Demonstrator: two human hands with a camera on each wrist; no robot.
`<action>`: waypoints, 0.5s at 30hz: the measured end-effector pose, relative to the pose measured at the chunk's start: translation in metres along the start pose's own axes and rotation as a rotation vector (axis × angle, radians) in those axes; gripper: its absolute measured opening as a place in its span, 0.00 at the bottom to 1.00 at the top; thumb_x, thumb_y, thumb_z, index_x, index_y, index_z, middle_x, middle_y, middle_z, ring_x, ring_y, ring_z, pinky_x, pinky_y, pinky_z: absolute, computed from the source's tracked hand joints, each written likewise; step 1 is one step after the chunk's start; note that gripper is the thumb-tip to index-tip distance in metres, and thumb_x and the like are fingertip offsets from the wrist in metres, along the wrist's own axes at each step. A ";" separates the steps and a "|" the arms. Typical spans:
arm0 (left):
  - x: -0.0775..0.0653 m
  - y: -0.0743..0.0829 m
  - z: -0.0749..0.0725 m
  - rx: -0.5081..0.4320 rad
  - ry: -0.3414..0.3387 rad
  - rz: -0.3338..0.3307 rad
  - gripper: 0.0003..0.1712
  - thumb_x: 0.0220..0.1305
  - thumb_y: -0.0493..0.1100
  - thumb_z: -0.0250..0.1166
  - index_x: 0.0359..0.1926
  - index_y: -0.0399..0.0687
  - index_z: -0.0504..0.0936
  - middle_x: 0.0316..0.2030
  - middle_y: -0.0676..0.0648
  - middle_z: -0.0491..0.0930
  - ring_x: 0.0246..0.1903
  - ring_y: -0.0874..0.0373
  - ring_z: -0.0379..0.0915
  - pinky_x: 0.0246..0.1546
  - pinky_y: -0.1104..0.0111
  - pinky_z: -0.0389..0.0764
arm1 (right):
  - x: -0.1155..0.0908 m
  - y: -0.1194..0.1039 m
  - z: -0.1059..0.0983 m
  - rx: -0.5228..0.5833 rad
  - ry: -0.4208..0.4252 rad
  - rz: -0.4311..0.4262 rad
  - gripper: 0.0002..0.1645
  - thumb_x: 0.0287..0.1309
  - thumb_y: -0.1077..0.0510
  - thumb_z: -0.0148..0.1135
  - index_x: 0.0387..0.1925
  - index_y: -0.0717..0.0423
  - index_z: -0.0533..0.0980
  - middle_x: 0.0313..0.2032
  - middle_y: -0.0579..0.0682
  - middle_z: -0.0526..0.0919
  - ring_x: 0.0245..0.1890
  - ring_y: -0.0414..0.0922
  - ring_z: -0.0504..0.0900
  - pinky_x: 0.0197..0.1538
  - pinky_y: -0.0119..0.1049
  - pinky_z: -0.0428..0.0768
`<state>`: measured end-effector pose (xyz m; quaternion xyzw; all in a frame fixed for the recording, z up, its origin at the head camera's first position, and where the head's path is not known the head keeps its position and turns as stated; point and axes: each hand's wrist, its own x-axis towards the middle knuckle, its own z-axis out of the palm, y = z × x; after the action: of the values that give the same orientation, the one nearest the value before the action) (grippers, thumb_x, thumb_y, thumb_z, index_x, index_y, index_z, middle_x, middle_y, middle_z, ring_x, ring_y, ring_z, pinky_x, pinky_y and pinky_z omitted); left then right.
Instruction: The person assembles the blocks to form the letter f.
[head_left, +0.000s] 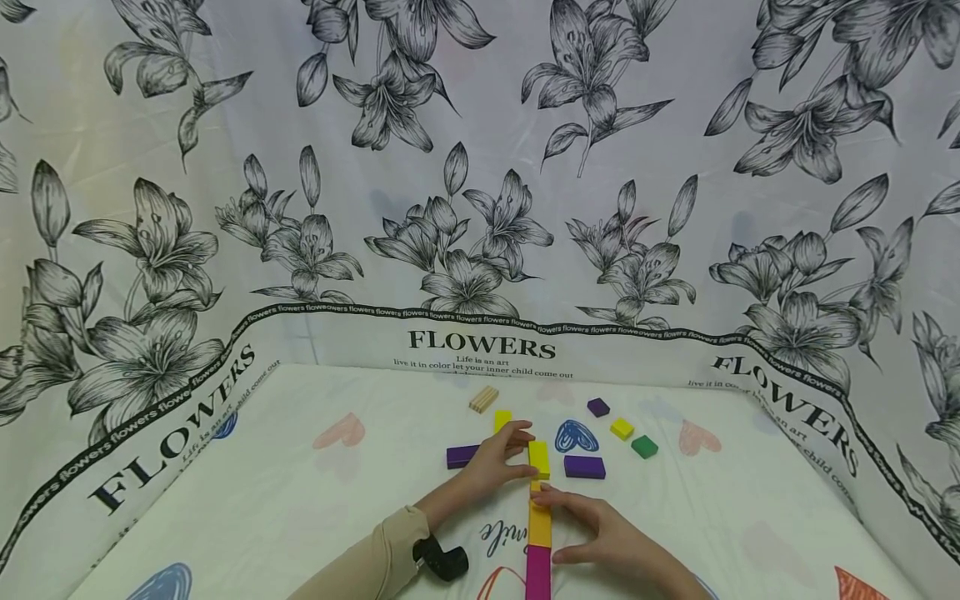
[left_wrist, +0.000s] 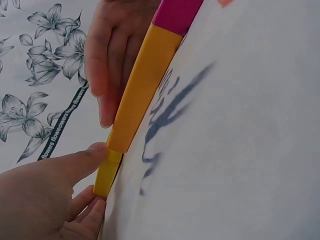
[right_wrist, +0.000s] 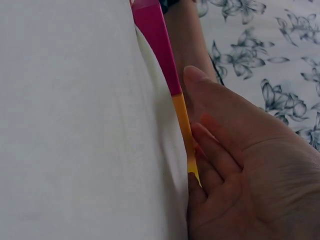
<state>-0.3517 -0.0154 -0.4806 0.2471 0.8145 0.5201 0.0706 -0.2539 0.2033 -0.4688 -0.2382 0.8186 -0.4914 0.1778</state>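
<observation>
Orange block (head_left: 540, 529) sits mid-row in the head view; magenta block (head_left: 538, 573) against its near end, end yellow block (head_left: 538, 460) just past its far end. Left hand (head_left: 491, 462) is beyond it, to the left, thumb and fingers around the end yellow block. Right hand (head_left: 607, 537) is on its right side, index tip over it, thumb by the magenta block. Beyond it, loose: purple block (head_left: 584, 467) to the right, spare yellow block (head_left: 502, 418) to the left, close by the left fingers. Likely risk: left hand swinging wide on release clips the spare yellow block.

Left wrist view: left thumb near the orange block's far end, fingers at the other end of the end yellow block, a narrow pinch. Pushing too hard toward the orange block could skew the row; can't tell if the joint is tight.

Right wrist view: right hand half spread beside the orange block, fingers relaxed, no grip visible; contact pressure can't be told. Cloth (right_wrist: 90, 125) ripples alongside the orange block; a tug there could shift the pieces.
</observation>
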 end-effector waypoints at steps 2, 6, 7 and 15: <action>0.000 0.000 0.000 -0.001 0.003 -0.005 0.41 0.57 0.42 0.72 0.69 0.49 0.62 0.60 0.45 0.76 0.63 0.52 0.72 0.64 0.61 0.73 | 0.000 0.001 0.000 -0.002 -0.002 -0.008 0.36 0.55 0.50 0.70 0.65 0.36 0.70 0.67 0.37 0.71 0.68 0.22 0.59 0.70 0.69 0.52; 0.001 0.000 -0.001 -0.007 0.007 -0.013 0.41 0.57 0.43 0.72 0.69 0.50 0.62 0.60 0.47 0.77 0.63 0.53 0.73 0.64 0.62 0.73 | 0.001 0.003 -0.001 -0.001 -0.005 -0.013 0.35 0.55 0.49 0.69 0.65 0.35 0.69 0.67 0.36 0.72 0.66 0.18 0.59 0.70 0.68 0.53; 0.001 -0.001 -0.001 -0.007 0.008 -0.014 0.41 0.57 0.44 0.72 0.69 0.50 0.63 0.60 0.47 0.77 0.62 0.53 0.73 0.64 0.62 0.74 | 0.001 0.003 -0.001 -0.001 -0.006 -0.015 0.35 0.56 0.49 0.69 0.65 0.35 0.69 0.67 0.36 0.72 0.65 0.16 0.58 0.70 0.68 0.54; 0.000 -0.002 0.000 -0.013 0.006 -0.008 0.41 0.58 0.44 0.72 0.69 0.50 0.62 0.60 0.48 0.77 0.62 0.54 0.73 0.64 0.62 0.73 | 0.002 0.004 -0.001 0.004 -0.009 -0.016 0.34 0.57 0.48 0.68 0.66 0.36 0.69 0.67 0.37 0.72 0.64 0.15 0.59 0.70 0.67 0.55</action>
<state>-0.3523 -0.0157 -0.4822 0.2417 0.8124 0.5257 0.0719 -0.2566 0.2046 -0.4726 -0.2463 0.8150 -0.4934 0.1779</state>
